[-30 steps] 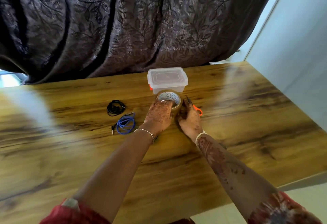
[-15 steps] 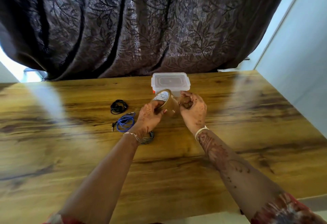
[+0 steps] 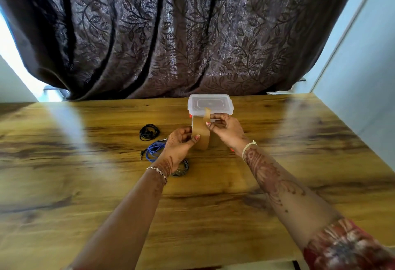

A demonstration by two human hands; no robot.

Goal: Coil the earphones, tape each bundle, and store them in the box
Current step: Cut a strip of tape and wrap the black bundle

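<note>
My left hand (image 3: 180, 141) grips a roll of brown tape (image 3: 201, 136), held upright on edge above the wooden table (image 3: 85, 184). My right hand (image 3: 226, 130) pinches the tape's free end, a strip rising in front of the box. A coiled black earphone (image 3: 149, 132) and a coiled blue earphone (image 3: 154, 151) lie left of my left hand. A grey coiled earphone (image 3: 181, 168) lies partly hidden under my left wrist. A clear plastic box (image 3: 210, 104) with its lid on sits just behind the tape.
A dark leaf-patterned curtain (image 3: 171, 34) hangs behind the table's far edge. A pale wall (image 3: 363, 77) runs along the right side. Something red-orange shows just beside the box's left corner, mostly hidden by the tape.
The tape roll has been lifted off the table and turned on edge. My right hand has left the scissors' spot and pulled the tape's end up from the roll.
</note>
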